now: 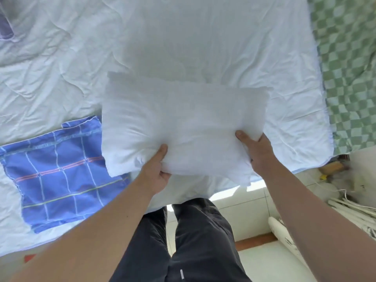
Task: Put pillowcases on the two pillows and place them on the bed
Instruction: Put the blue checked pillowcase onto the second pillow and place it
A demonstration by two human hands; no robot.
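Two hands: my left hand and right hand both clutch bare pillow, centre, over bed.
Pillowcase: flat at 9 o'clock.
Risk: limp pillow sags, snags the case mouth.

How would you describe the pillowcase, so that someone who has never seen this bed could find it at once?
Start from the wide white quilt that covers the bed. The pillowcase lies flat on it near the front edge, just left of the bare white pillow that the left hand and right hand grip. It is the only blue cloth with a checked line pattern there.
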